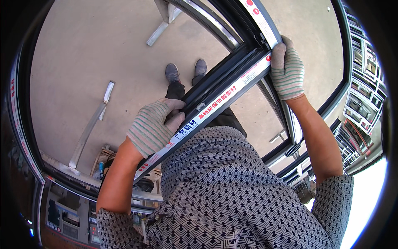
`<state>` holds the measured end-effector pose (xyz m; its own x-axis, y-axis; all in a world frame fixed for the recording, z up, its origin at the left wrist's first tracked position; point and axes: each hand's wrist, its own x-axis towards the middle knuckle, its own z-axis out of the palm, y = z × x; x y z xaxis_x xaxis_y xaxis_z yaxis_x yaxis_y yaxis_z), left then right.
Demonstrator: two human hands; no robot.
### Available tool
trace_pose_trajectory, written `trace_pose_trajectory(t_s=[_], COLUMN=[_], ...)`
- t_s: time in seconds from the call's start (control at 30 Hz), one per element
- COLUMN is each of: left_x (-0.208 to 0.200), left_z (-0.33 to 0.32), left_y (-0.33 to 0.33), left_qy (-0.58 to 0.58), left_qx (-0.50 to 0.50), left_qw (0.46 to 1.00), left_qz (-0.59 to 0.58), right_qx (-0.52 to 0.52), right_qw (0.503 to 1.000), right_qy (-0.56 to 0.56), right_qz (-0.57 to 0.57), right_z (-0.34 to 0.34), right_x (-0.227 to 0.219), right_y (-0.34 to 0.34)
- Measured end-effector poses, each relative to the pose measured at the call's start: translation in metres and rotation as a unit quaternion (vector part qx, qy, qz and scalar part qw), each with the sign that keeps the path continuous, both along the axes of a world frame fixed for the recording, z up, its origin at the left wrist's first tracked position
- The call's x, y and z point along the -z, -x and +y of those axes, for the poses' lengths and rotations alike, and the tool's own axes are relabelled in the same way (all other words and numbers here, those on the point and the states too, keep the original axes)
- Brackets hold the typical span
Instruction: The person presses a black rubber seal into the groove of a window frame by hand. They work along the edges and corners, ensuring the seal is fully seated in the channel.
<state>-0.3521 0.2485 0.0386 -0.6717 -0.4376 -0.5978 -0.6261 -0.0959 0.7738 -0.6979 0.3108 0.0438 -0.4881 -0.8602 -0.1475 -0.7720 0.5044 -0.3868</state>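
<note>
A dark aluminium window frame (224, 70) lies in front of my body, its long bar (219, 102) running from lower left to upper right. White protective film with printing covers the bar's near face. My left hand (152, 126), in a striped knit glove, is closed on the bar at its lower-left part, thumb and fingers pinching the far edge. The same kind of glove covers my right hand (289, 71), closed around the corner where the bar meets another film-covered piece (264, 23). Its fingertips are partly hidden behind the corner. A small metal fitting (200, 106) sits in the bar's groove.
Below, my shoes (172, 72) stand on a concrete floor (124, 50). Metal supports (89, 133) of a stand rise at the left, and another leg (157, 33) shows at the top. Stacked white frames (365, 87) lie at the right; a control panel (68, 216) is at lower left.
</note>
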Motion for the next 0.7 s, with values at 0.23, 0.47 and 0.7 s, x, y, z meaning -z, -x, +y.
trace_pose_trajectory(t_s=[0.23,0.47,0.7], left_x=[0.0017,-0.0027,-0.0005], left_z=[0.0027,0.0034,0.0026], left_y=[-0.0011,0.0023,-0.0001], left_qy=[0.009,0.066,0.033], left_qx=[0.009,0.024,0.02], left_qw=[1.0,0.997,0.999], left_qz=[0.026,0.027,0.027], right_qx=[-0.004,-0.025,0.009], right_qw=[1.0,0.999,0.999], right_qy=[0.002,0.018,-0.047], right_qz=[0.001,0.015,-0.004], right_z=[0.0002,0.0013,0.0005], right_x=[-0.0008,0.0007,-0.0035], right_y=[-0.002,-0.0009,-0.0023])
